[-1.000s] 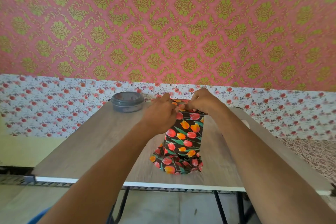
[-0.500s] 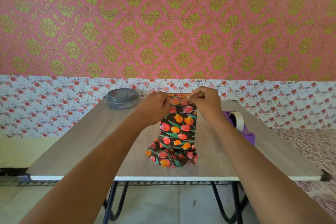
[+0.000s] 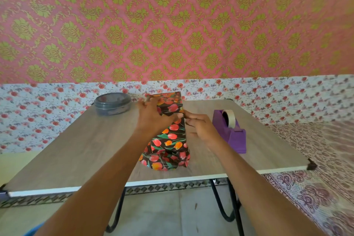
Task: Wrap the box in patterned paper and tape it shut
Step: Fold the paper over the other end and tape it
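The box [image 3: 170,140] stands upright on the wooden table [image 3: 80,149], wrapped in black paper with red and orange tulips. Loose paper bunches around its foot. My left hand [image 3: 153,119] grips the upper left part of the box, fingers reaching to the top edge and thumb lying across the folded front flap. Lower down on the right, my right hand [image 3: 199,126] has curled fingers, and its thumb and forefinger pinch the paper's right edge just under the top fold. A purple tape dispenser [image 3: 232,134] with a white roll sits right of the box.
A grey round lidded container [image 3: 112,104] stands at the table's back left. The table's front edge [image 3: 172,180] is white, with black legs below. A patterned cloth [image 3: 316,178] covers the surface to the right. The wall lies directly behind the table.
My right hand has come down from the top of the box to its right edge. The left hand has spread over the upper front. The view has swung, showing the tape dispenser fully.
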Action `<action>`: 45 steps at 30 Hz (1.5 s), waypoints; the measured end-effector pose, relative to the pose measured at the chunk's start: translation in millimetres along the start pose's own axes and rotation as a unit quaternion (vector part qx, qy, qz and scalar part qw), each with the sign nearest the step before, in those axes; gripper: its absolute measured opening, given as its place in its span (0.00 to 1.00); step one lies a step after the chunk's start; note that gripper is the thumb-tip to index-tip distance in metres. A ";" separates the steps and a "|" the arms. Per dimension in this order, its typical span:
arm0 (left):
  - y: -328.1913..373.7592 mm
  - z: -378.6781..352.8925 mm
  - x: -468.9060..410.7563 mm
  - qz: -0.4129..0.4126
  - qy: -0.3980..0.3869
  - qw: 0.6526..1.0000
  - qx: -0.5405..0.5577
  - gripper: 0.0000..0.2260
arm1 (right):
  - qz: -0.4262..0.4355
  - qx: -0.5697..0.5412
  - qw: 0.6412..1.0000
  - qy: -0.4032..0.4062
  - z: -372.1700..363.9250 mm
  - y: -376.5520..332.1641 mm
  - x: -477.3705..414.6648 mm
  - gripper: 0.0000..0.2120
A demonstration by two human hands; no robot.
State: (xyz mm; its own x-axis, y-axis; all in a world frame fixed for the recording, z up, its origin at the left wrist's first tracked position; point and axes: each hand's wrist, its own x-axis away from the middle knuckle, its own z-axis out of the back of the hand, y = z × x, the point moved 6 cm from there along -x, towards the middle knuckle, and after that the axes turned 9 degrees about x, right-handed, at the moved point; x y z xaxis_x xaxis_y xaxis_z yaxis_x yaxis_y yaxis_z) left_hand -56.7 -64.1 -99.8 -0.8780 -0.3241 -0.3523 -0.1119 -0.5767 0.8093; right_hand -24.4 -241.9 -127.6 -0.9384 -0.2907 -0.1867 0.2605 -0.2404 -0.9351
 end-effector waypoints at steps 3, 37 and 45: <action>-4.4 3.6 1.9 0.025 0.069 0.996 0.050 0.44 | 0.044 -0.013 0.998 -0.031 -6.2 -7.3 -0.2 0.25; -101.5 7.9 9.4 0.327 -0.007 0.848 0.417 0.07 | 0.142 -0.017 0.989 -0.030 3.8 10.7 -32.7 0.30; -47.3 48.3 -1.4 0.054 0.088 0.928 0.358 0.20 | 0.109 0.168 0.979 -0.026 -10.7 -17.3 -33.5 0.50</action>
State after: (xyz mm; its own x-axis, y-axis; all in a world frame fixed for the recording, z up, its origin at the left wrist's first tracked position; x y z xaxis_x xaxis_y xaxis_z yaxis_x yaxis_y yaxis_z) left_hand -72.7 -0.2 -114.9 -0.8197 -0.5047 -0.2709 -0.3629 0.0918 0.9273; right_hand 0.2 -218.1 -108.4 -0.8418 -0.4138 -0.3467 0.5213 -0.4564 -0.7210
